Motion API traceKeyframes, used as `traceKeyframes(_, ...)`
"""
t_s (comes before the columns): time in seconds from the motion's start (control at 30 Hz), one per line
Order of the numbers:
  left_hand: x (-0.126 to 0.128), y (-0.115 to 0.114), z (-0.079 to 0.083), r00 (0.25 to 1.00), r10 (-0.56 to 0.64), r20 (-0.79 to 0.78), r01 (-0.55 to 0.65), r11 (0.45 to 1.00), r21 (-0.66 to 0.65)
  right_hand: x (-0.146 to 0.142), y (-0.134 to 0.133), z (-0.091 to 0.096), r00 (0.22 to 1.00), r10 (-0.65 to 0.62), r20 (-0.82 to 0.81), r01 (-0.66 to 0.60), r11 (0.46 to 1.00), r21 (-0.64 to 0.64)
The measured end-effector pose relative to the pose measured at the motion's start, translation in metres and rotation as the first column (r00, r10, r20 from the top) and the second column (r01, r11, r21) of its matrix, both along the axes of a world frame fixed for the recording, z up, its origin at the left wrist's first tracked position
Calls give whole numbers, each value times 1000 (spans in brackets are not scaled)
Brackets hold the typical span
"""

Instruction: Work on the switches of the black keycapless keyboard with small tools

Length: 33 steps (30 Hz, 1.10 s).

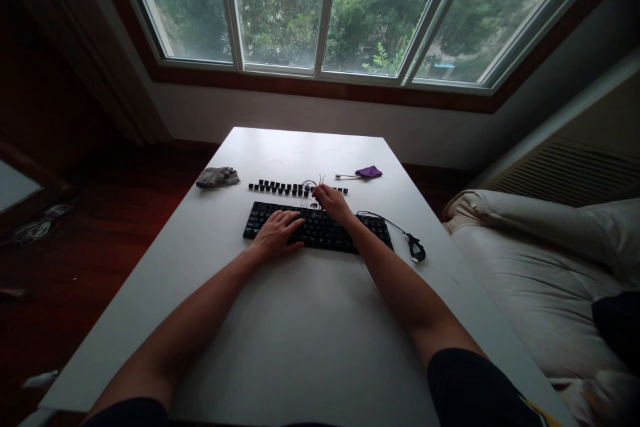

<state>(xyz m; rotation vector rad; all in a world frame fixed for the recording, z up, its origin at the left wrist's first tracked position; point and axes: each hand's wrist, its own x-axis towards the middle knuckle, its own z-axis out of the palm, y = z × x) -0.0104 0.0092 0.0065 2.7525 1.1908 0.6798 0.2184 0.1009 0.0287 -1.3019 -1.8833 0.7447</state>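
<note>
A black keyboard point(323, 233) lies across the white table point(320, 307). My left hand point(277, 233) rests flat on its left half, fingers stretched out over the keys. Above the keyboard's back edge, my right hand point(331, 201) pinches a thin wire keycap puller point(322, 178), its prongs pointing up and away from me. Just behind the keyboard stand loose black keycaps point(280, 189) in two rows. Beside the right fingertips is a small clear round item point(307, 203), partly hidden; its kind is unclear.
A crumpled grey cloth point(218, 177) lies at the table's left edge. Back right are a purple cloth point(369, 172) and a thin stick point(346, 177). The bundled cable point(416, 248) sits right of the keyboard. A pale sofa point(520, 267) stands to the right, windows beyond.
</note>
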Motion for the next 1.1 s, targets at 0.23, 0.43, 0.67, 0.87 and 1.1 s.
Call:
traceKeyframes(0.23,-1,2,-1,999,30,-34,-30,999,-16,-3,6,-18,971,10,-238,-39,992,-117)
traceKeyframes(0.43,-4,6,2,997,47,-61,-50,998,-47,-2,13,-26,947,86,-309,-125,987,-106)
traceKeyframes(0.67,-10,12,5,997,31,-75,-36,997,-67,3,10,-17,911,66,-408,-121,986,-112)
traceKeyframes(0.87,-12,13,13,994,13,-108,-25,994,-108,3,7,-10,743,72,-666,-260,947,-188)
traceKeyframes(1.1,-16,16,17,993,-6,-118,-8,993,-121,2,0,4,643,62,-763,-321,927,-195)
